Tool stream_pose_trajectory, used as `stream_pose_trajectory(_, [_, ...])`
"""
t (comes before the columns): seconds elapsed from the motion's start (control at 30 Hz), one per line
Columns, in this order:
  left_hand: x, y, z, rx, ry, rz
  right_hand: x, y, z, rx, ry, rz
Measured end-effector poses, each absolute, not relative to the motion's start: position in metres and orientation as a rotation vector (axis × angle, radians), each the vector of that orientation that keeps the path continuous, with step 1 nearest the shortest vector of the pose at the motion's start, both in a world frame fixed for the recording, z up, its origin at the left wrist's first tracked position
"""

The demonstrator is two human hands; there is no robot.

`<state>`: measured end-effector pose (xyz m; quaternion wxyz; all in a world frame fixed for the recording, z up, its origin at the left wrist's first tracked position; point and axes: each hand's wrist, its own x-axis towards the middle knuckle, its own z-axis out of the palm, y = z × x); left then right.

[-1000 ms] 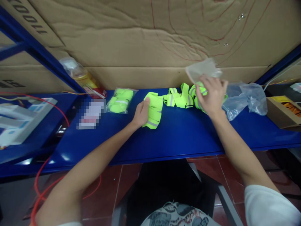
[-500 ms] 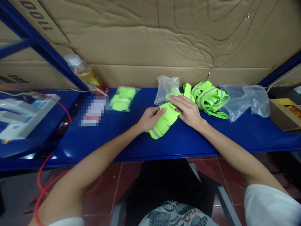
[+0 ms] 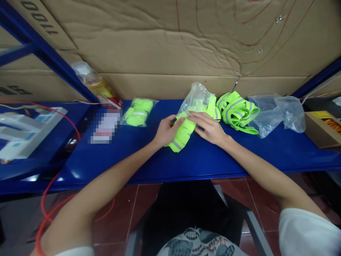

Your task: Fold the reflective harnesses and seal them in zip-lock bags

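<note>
My left hand (image 3: 168, 132) is closed round a folded bundle of neon yellow-green reflective strap (image 3: 179, 141), thumb on top. The bundle slants above the table, its far end at the mouth of a clear plastic bag (image 3: 197, 95). My right hand (image 3: 209, 127) pinches the bag's edge by that end; its fingertips are partly hidden. Just beyond it on the right lies a loose heap of the same reflective strap (image 3: 237, 112). A bagged bundle of neon strap (image 3: 139, 112) rests to the left of my hands.
Crumpled clear bags (image 3: 285, 113) lie at the right of the blue table (image 3: 149, 167), beside an open cardboard box (image 3: 321, 129). On the left stand a bottle (image 3: 93, 80) and a white carton (image 3: 34, 137), with a red hose (image 3: 44, 202) below. A cardboard sheet (image 3: 149, 46) backs the table.
The bundle's far end has moved up to the clear bag's mouth. The bag has shifted right and stands more spread out. My right hand has slid slightly left and nearer to me.
</note>
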<state>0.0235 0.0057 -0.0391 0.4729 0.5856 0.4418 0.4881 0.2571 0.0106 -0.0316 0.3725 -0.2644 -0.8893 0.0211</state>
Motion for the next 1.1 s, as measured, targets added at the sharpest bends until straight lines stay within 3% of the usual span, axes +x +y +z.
stream_pose_trajectory(0.17, [0.024,0.006,-0.037,1.513,1.105,1.269,0.25,0.008,-0.031,-0.644,-2.232,0.048])
stream_pose_trajectory(0.33, [0.022,0.008,-0.037,1.497,1.102,1.342,0.245,0.007,-0.029,-0.966,-1.947,-0.006])
stream_pose_trajectory(0.5, [0.023,0.007,-0.041,1.539,1.159,1.384,0.244,0.006,-0.035,-1.051,-1.898,0.263])
stream_pose_trajectory(0.73, [0.027,0.006,-0.043,1.514,1.122,1.399,0.237,0.002,-0.041,-0.995,-1.793,0.33])
stream_pose_trajectory(1.1, [0.026,0.006,-0.046,1.447,1.217,1.524,0.234,-0.002,-0.045,-0.799,-2.199,0.072])
